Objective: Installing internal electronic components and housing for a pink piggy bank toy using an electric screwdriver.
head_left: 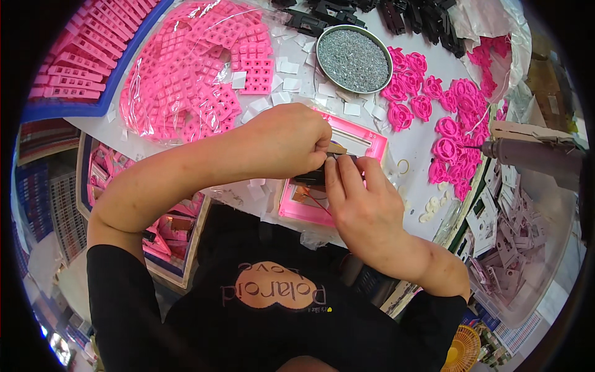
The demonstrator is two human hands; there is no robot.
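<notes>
many pink slotted plastic strips [74,80] stand in a blue tray [65,111], left of a clear plastic bag [186,80] of pink button blocks [255,76]. the left hand [288,139], fingers curled in, is at a black plastic part [312,178] over a pink rectangular frame [304,211] on the white tabletop [416,149]; the right hand [369,198] touches that part with bent fingers. whether either grip is clamped, i cannot tell. further right lie round magenta plastic pieces [446,149].

Bright, fairly even light covers the white table [416,186], with small glints of glare on the clear plastic bag [180,80]. The black shirt [204,322] shows little detail. Fisheye distortion bends the blue tray [108,106]; corners fall to black. The middle looks reasonably sharp.
</notes>
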